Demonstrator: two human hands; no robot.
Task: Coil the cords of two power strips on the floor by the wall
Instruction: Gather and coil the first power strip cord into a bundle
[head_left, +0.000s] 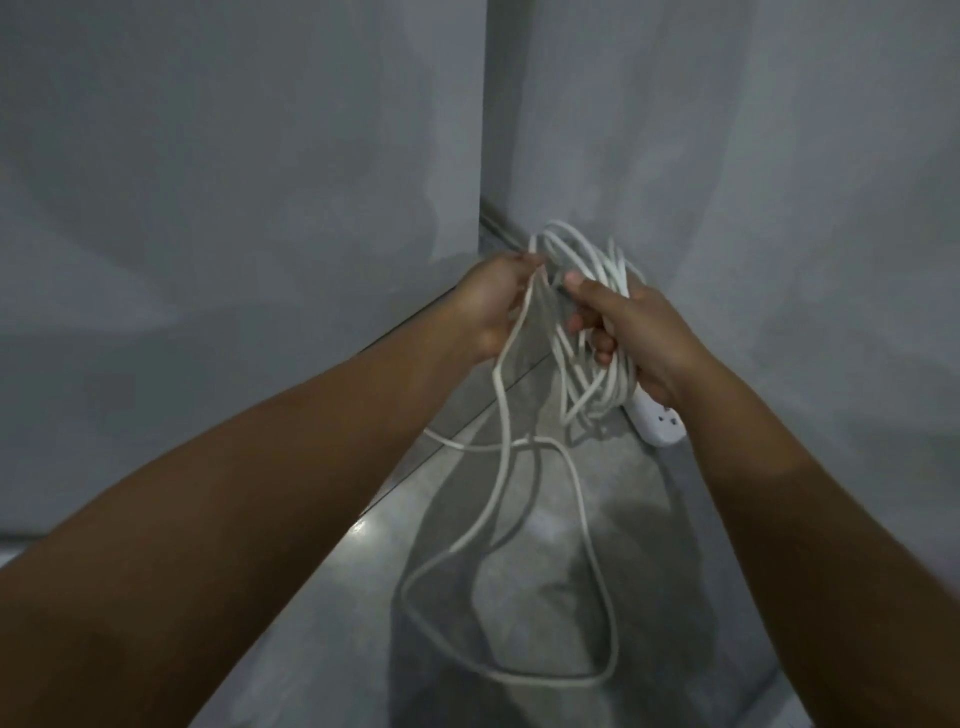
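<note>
Right grip (639, 338) curled round the coiled white cord (582, 257); left grip (493, 301) pinches its loose strand (500, 384), which trails to the floor (675, 519).

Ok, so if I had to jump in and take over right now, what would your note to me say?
Left hand: pinches the loose cord near the top of the coil.
Right hand: grips the coil, several loops already gathered.
Power strip: its white end pokes out under the right hand, near the wall.
Done: most of this cord looks wound.
Left: one big slack loop lies on the floor; wind it onto the coil. The second power strip is not in view, so it probably needs finding and coiling too.
</note>
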